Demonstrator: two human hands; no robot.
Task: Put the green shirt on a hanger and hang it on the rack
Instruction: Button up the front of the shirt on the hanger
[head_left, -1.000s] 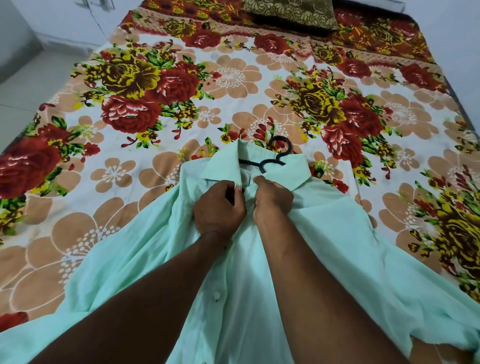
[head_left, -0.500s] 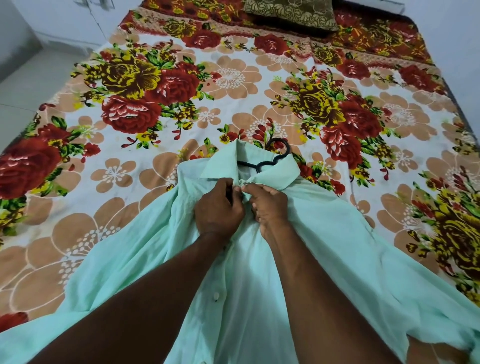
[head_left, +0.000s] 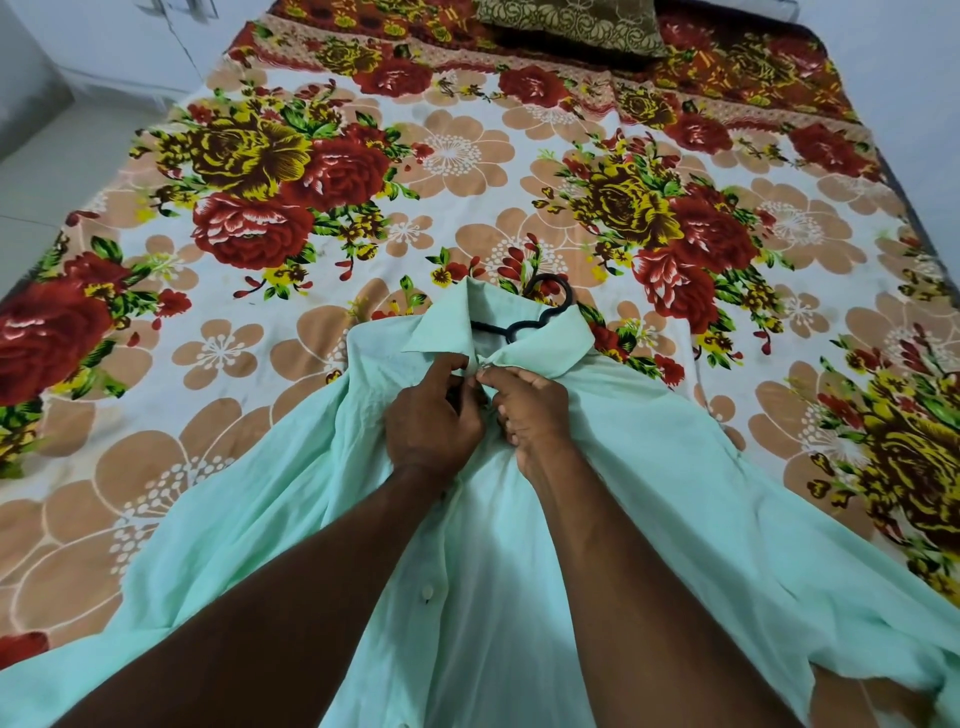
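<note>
Softly creased shirt (head_left: 675, 467), curved hanger (head_left: 568, 296)

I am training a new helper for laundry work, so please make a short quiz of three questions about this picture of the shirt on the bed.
1. True or false: the hook of the black hanger sticks out past the collar of the green shirt.
2. Where do the left hand and the right hand pinch the shirt?
A. At the bottom hem
B. At the front opening, just below the collar
C. At a sleeve cuff
3. Fill in the word: the shirt lies on a bedsheet printed with large ____.

Key: 1 true; 2 B; 3 flowers.
</note>
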